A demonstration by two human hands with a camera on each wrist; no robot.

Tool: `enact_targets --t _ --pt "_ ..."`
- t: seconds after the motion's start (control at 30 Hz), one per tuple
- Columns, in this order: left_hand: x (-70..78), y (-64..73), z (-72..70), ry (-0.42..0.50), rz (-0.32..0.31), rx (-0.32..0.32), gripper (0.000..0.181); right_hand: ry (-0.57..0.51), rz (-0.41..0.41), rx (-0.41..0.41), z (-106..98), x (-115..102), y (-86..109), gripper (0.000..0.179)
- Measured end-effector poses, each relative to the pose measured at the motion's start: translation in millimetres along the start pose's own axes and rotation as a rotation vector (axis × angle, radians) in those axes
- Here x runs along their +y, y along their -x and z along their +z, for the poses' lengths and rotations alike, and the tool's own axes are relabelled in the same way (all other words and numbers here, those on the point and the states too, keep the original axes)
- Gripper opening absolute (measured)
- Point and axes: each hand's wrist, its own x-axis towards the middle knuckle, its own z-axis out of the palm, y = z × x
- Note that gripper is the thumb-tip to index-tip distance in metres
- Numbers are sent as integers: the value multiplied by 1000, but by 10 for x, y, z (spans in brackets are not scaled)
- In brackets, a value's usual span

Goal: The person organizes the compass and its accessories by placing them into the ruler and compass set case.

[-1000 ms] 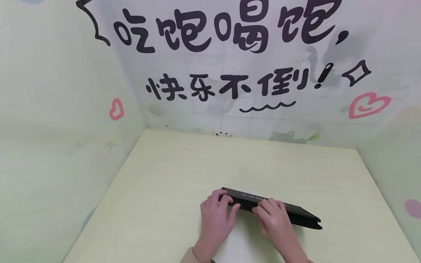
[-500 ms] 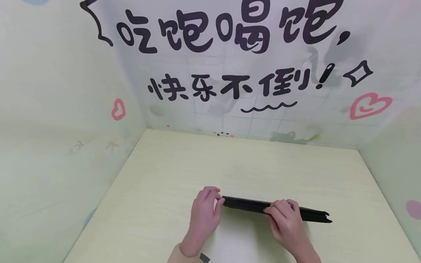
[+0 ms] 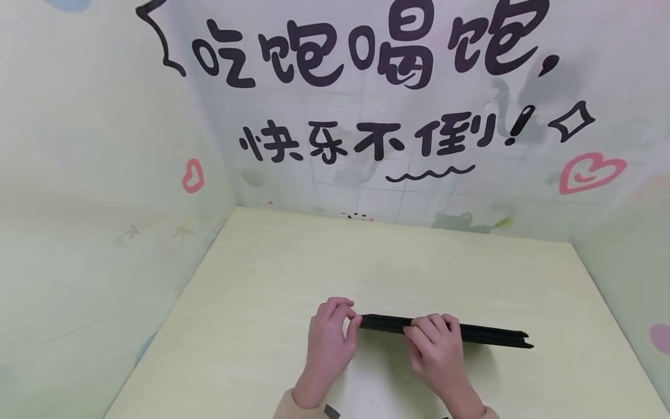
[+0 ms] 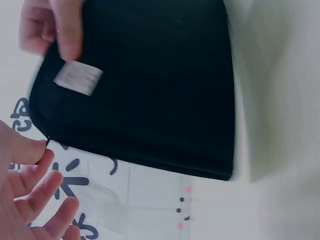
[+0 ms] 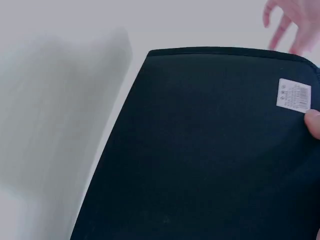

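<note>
A flat black zip case point(image 3: 494, 336) stands nearly edge-on above the table in the head view. Its broad dark side point(image 4: 165, 95) fills much of the left wrist view, with a small white printed label point(image 5: 294, 95) clear in the right wrist view. My right hand point(image 3: 438, 356) grips the upper edge near the middle, its thumb point(image 5: 313, 123) pressing beside the label. At the left corner, my left hand point(image 3: 331, 344) pinches a thin dark zipper pull point(image 4: 48, 141) between thumb and index finger. The other left fingers point(image 4: 62, 215) are spread loosely, off the case.
Beneath the hands lies a pale yellow tabletop point(image 3: 282, 256), with the case's shadow on it. A back wall point(image 3: 335, 192) with large black lettering and side walls point(image 3: 104, 262) with faint drawings enclose it.
The case has tilted from showing its lettered face to nearly edge-on. My left hand has left its upper edge for the corner; my right hand shifted right, then back left along the edge.
</note>
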Motion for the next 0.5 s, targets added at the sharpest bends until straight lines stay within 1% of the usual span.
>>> enact_targets --t 0.13,0.2,0.27,0.37,0.43,0.5 --pt "-13 -9 5 50 4 2 17 -115 52 105 -96 23 -56 35" --pt "-29 -26 -5 64 18 16 16 -189 85 182 -144 22 -88 35" --pt "-64 -47 -24 71 16 38 14 -277 121 270 -185 22 -114 34" --pt "-143 -72 -82 101 -18 55 13 -450 155 399 -227 29 -128 29" --pt "-190 -77 -128 151 -48 35 12 -564 159 438 -240 36 -114 26" --pt "-219 -76 -172 242 -89 -8 10 -660 156 452 -240 43 -85 24"
